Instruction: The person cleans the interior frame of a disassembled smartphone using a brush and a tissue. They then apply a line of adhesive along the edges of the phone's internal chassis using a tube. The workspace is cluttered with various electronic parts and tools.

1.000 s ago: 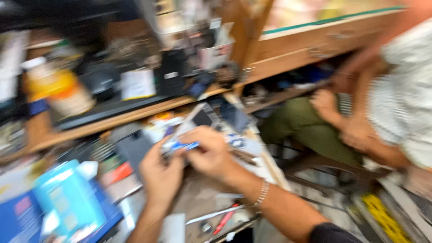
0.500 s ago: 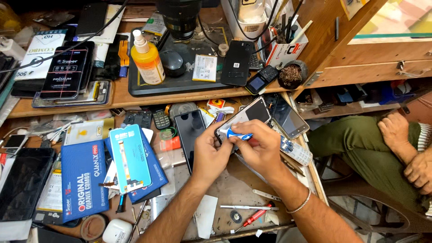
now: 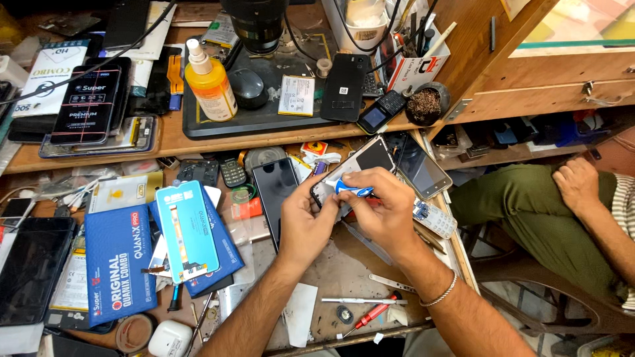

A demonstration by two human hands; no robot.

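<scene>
Near the right edge of the bench [image 3: 344,264], both hands meet over a phone [image 3: 360,162] lying tilted, screen up, its top corner pointing toward the shelf [image 3: 172,142]. The left hand [image 3: 303,221] curls around the phone's lower left side, fingers closed on its edge, steadying it so it cannot slide. The right hand [image 3: 383,211] comes over from the other side, thumb and forefinger pinched shut on a small blue-and-white tube [image 3: 350,190], held low and nearly flat against the glass, tip toward the left hand; that angle keeps the nozzle close to the seam. A second dark phone [image 3: 278,188] lies flat just left of the work, within reach. Further left, a light blue screen pack [image 3: 187,231] rests on darker blue boxes [image 3: 119,264]. At the front edge, a red-handled screwdriver [image 3: 372,314] and tweezers [image 3: 357,301] lie ready. Up on the shelf stands an orange spray bottle [image 3: 210,80] on a black tray [image 3: 264,119]. At the right, another person's hand [image 3: 579,185] rests on a green-trousered knee, well apart.
</scene>
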